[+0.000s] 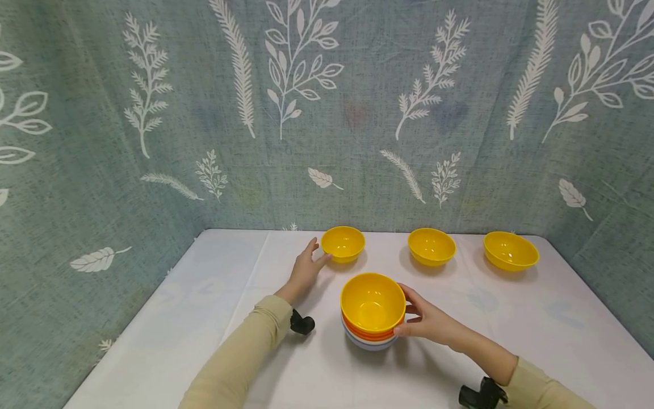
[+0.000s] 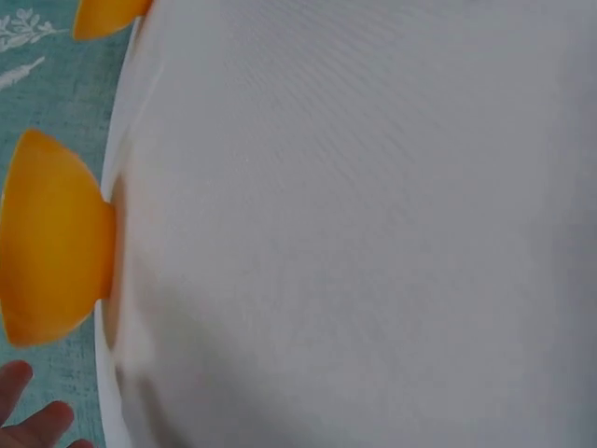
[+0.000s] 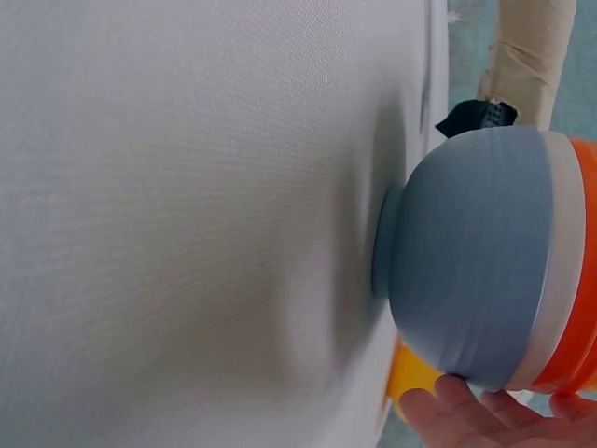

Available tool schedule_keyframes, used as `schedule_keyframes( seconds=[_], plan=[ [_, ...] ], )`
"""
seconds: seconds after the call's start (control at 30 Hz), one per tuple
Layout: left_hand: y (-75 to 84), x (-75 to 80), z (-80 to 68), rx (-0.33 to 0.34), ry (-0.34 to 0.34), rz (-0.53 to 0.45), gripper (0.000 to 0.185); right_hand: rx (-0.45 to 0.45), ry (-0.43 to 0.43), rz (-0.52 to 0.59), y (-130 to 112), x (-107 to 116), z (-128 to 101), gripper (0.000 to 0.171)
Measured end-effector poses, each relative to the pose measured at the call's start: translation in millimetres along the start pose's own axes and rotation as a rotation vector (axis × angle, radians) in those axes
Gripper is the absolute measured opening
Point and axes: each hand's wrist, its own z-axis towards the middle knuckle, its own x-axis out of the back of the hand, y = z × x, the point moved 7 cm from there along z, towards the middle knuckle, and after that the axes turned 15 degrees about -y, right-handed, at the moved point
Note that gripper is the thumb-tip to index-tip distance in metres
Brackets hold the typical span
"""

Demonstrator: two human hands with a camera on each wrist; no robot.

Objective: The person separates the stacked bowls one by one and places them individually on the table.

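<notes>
No readable text or labels, though wrist views blur.

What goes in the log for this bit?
left hand touches far-left yellow bowl | right hand holds bowl stack | two more yellow bowls on table

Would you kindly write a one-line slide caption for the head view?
Right hand grips nested bowl stack; left hand touches the leftmost of three yellow bowls on the white table.

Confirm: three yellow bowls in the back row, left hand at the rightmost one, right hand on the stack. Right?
Not quite. The left hand is at the leftmost yellow bowl, not the rightmost, as the head view shows. Three bowls in the row and the right hand on the stack are correct.
</notes>
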Motion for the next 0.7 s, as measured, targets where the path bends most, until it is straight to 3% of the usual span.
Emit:
schedule_keyframes(
  seconds=[0.23, 0.47, 0.7],
  plan=[
    [2.2, 4.7, -11.5, -0.034, -0.037, -0.039, 0.075, -0.016, 0.009, -0.002, 0, 1, -1, 0.087],
    [12.1, 4.0, -34.3, -0.03, -0.071, -0.063, 0.083, -0.017, 0.002, 0.002, 0, 0, 0, 0.088],
    [21.2, 0.0, -54.8, -0.069, -0.132, -0.092, 0.082, 0.006, -0.004, 0.005, 0, -1, 0, 0.086]
  ],
)
